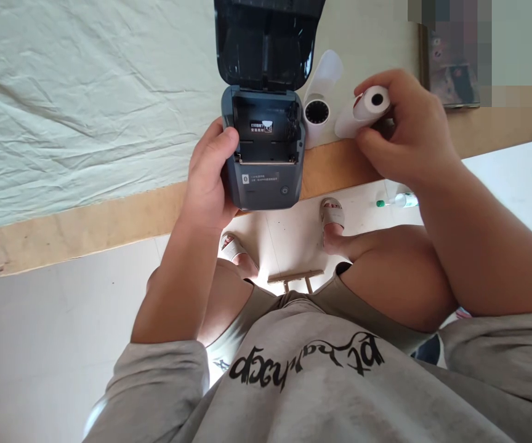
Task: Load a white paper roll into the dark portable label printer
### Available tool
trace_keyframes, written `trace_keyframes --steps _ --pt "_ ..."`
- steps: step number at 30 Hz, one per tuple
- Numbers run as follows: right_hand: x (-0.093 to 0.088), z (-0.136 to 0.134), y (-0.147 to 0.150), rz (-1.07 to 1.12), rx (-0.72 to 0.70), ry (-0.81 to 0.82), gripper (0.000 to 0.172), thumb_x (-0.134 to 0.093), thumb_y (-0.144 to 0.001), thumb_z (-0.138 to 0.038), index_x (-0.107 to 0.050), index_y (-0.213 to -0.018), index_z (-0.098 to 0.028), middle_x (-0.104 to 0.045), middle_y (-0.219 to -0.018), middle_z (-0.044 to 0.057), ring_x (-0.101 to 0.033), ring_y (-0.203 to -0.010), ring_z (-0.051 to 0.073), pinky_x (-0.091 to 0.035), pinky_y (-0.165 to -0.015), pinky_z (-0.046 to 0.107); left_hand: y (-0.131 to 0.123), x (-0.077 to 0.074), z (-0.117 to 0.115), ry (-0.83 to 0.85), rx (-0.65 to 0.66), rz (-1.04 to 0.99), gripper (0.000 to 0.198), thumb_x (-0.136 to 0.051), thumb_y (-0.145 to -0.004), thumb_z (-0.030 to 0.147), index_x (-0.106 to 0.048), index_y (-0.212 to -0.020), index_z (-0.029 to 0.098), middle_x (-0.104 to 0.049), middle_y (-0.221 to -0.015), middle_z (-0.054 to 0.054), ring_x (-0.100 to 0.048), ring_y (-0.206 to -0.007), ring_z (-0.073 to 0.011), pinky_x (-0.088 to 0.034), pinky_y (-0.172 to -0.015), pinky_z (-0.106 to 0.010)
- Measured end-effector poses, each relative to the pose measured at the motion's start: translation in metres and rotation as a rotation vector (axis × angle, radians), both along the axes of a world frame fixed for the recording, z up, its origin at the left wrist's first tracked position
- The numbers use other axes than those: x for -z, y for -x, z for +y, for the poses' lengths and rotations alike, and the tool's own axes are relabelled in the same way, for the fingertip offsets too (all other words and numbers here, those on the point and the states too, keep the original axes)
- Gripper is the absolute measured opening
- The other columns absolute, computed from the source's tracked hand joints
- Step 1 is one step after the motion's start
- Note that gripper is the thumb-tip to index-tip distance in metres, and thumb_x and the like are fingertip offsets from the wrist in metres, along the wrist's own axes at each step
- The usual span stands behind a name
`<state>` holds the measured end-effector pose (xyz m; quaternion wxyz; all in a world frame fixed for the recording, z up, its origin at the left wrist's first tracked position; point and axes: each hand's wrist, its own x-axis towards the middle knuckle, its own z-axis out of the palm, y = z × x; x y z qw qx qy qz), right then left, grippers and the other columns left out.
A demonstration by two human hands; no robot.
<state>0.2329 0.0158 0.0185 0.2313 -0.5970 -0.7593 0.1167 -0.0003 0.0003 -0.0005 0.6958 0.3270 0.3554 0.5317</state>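
A small dark grey label printer (262, 154) sits at the near edge of the table with its lid (266, 40) flipped open and its paper bay empty. My left hand (210, 178) is closed around the printer's left side, thumb on its rim. My right hand (407, 132) is closed on a white paper roll (365, 111), held just right of the printer, its hollow core facing me. Another white roll (320, 98) lies on the table between the printer and the held roll.
The table has a pale green cloth (85, 92) and a bare wooden edge (85, 224). A framed dark object (451, 67) lies at the far right. Below are my knees, sandalled feet, a small bottle (398, 200) on the white floor and a wooden stool part (296, 278).
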Motion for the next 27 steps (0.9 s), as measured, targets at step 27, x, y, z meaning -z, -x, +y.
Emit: trace_keyframes --steps 27 --pt "0.004 -0.006 0.007 0.154 0.007 -0.135 0.041 -0.043 -0.064 -0.012 -0.041 -0.102 -0.029 -0.051 -0.093 0.000 -0.050 -0.074 0.012 -0.041 -0.059 0.026 0.000 0.003 0.001 -0.013 -0.010 -0.008 0.025 -0.053 -0.074 0.045 -0.056 -0.081 0.022 -0.062 -0.086 -0.007 -0.062 -0.079 -0.0262 -0.046 -0.061 -0.036"
